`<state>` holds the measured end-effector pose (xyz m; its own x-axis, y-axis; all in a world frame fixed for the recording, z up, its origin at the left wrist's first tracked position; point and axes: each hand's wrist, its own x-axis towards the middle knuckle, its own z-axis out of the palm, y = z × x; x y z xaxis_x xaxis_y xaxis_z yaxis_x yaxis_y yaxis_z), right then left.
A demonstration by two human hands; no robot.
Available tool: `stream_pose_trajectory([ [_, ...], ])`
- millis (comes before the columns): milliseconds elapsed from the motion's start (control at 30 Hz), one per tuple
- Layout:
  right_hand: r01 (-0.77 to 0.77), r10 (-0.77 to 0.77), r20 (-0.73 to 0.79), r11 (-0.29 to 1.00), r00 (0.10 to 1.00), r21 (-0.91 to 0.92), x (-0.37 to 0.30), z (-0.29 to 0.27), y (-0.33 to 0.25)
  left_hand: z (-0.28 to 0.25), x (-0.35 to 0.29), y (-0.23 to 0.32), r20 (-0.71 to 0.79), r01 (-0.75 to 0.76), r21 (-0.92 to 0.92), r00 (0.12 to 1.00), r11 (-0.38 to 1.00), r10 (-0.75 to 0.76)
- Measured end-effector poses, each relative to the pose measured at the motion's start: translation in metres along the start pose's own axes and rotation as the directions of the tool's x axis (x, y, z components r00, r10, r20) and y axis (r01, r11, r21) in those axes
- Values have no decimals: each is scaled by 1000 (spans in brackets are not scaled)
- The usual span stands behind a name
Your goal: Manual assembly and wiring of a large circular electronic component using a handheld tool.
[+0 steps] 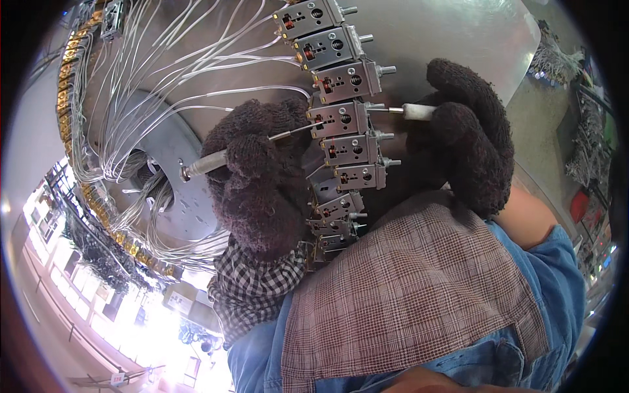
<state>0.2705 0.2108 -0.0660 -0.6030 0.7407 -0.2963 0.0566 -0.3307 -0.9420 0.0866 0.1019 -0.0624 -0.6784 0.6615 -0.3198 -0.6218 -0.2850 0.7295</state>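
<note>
**Clearance and obstructions about the row of metal units (337,130)**

To the upper right of the row, a bare stretch of metal plate (452,29) offers an open approach, bounded below by the right hand (475,131). Metal studs (388,69) project from the row's right side; the white-handled tool (418,112) in that hand lies in line with one of them, obstructing the passage there. To the row's lower right, the checked apron (406,268) leaves little room. To the left, fanned white wires (111,167) hinder access to the upper units, while the left hand (252,177) and its thin-tipped tool (209,162) block the middle. Between neighbouring upper units, only narrow slits appear.
</note>
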Motion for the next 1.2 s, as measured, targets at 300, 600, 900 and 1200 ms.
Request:
stream_pose_trajectory([
  [300, 74, -74, 36, 997, 997, -22, 9, 0, -2, -5, -1, -1, 88, -9, -25, 996, 1000, 12],
  [600, 420, -332, 259, 675, 907, -606, 14, -12, -2, -5, 2, 1, 81, 19, -44, 997, 999, -15],
  [900, 343, -271, 210, 763, 939, -548, 13, -10, -6, -11, 0, 1, -5, 28, -20, 1000, 999, -28],
  [1200, 104, -99, 38, 981, 994, -166, 9, 1, -10, -4, 10, 0, 150, -45, 187, 989, 981, 17],
])
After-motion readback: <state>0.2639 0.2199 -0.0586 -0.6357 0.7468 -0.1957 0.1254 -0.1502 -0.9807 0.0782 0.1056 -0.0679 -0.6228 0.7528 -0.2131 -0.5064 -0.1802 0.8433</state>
